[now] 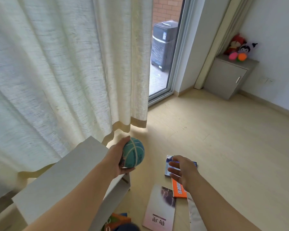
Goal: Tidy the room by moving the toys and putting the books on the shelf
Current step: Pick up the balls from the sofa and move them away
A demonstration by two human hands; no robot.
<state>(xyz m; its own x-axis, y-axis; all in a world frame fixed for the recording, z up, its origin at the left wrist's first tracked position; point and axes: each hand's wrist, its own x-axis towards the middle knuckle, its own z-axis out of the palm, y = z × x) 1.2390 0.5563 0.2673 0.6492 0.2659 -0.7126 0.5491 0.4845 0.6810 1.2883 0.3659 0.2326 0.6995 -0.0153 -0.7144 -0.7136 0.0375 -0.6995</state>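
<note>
The left hand (118,157) grips a teal ball (134,152), thumb over its top and fingers curled under it, holding it in the air just off the end of the white shelf (65,175). The right hand (182,170) is held wide, fingers spread and holding nothing, above a blue book (168,165) that lies on the floor (223,139). An orange book (178,190) and a pale book with a lightning picture (160,209) lie on the floor just beside it. Plush toys (240,45) sit on a grey cabinet (225,77) in the far corner. A cream curtain (65,64) hangs behind the shelf.
</note>
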